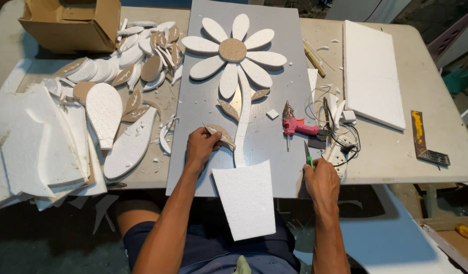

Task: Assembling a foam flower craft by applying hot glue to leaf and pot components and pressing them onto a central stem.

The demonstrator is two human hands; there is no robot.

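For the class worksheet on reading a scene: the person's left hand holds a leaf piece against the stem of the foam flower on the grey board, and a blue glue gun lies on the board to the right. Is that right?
One detail is wrong: the glue gun is pink, not blue, as the head view shows. The rest stands: the left hand holds a leaf piece against the stem on the grey board.

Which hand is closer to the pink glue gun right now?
Right. The right hand sits just below the pink glue gun, holding a small green-handled tool. The left hand is further off, holding a foam leaf.
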